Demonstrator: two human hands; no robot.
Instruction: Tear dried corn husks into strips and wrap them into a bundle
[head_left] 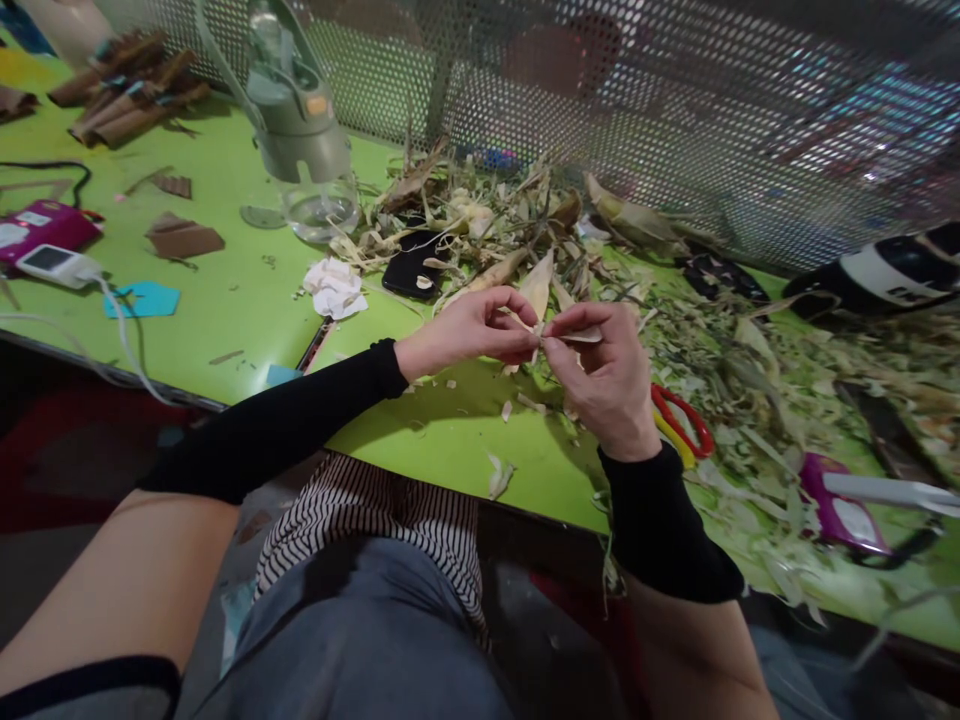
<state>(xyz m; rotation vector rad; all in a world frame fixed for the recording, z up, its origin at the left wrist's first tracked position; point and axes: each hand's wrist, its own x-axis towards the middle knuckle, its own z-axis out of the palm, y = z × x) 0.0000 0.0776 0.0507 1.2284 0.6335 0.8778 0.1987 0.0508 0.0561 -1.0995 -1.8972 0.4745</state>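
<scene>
My left hand (487, 325) and my right hand (604, 370) meet over the green table, fingertips pinched together. Between them is a small pale strip of dried husk (538, 340); its exact shape is partly hidden by the fingers. Another pale end of husk (585, 336) shows under my right index finger. Just behind the fingertips a pointed husk leaf (538, 283) stands up; whether it is held or rests in the pile I cannot tell. Scissors (682, 425) with red and yellow handles lie beside my right wrist.
A heap of dry husks (525, 205) lies along the perforated screen (480, 80), with a black phone-like object (414, 265) at its left. A water bottle (300, 130), crumpled tissue (335, 288) and magenta device (52, 232) are left. Shreds (720, 370) and another magenta device (840, 505) are right.
</scene>
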